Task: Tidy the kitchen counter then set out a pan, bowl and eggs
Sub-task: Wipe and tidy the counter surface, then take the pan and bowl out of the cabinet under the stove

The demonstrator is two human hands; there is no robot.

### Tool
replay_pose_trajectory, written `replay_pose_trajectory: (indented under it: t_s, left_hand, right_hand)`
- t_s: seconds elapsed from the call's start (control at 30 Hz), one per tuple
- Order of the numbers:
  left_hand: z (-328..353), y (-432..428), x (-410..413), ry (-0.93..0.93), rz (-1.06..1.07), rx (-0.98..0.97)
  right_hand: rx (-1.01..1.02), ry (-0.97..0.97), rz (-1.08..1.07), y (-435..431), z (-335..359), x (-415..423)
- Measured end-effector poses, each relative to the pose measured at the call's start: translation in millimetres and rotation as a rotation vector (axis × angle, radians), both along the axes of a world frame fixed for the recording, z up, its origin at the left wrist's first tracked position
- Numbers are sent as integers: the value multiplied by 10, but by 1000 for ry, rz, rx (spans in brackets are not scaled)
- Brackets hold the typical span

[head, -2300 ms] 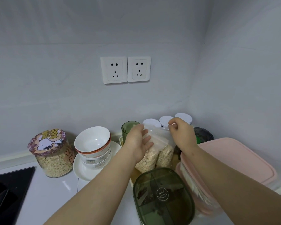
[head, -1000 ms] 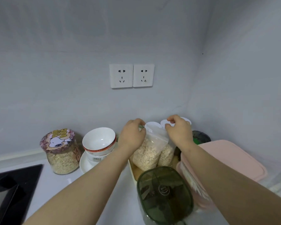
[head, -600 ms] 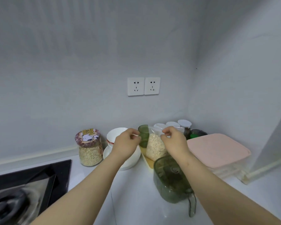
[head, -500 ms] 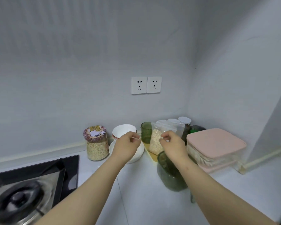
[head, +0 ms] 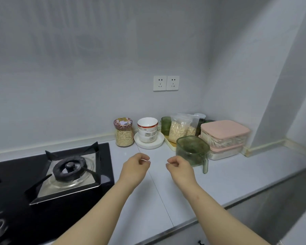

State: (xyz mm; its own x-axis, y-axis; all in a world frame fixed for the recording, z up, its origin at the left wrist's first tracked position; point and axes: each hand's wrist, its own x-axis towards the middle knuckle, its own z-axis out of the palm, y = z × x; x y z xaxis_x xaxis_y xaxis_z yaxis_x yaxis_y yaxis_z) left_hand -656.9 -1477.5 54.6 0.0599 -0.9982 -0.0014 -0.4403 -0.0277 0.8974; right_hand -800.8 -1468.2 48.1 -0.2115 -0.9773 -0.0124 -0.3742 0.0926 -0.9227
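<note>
1. at the front edge of the counter point(head: 228, 177), both forearms reach out over the white top. the left hand point(head: 134, 167) and right hand point(head: 179, 167) hang side by side, a little apart, fingers loosely curled and holding nothing.
2. a moment ago those hands were back in the corner, pinching the top of the bag of oats point(head: 179, 129). they have since let go and drawn back, and the bag stands upright by itself on the yellow tray point(head: 170, 144).
3. to the left, the black gas stove point(head: 71, 169) has no pan on its burner.
4. just past the right hand stands the green tub point(head: 193, 150), handle toward us, in front of the tray.
5. along the wall, left to right: the oat jar point(head: 124, 132), the stack of bowls point(head: 147, 129) on a white plate point(head: 148, 145), a green cup point(head: 165, 124), the bag, and the stacked pink-lidded boxes point(head: 224, 131).
6. i'd judge the tidying about done, with everything bunched into the corner. a bowl can come from that stack. no pan or eggs are in sight, so fetching them looks to be next.
</note>
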Motion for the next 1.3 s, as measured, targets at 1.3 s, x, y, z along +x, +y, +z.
replay_pose_trajectory:
  t_s: [1.3]
  left_hand:
    - [-1785,3525,3947,1,412,553]
  right_hand:
    - [501,-5,385,3000,-1848,3844]
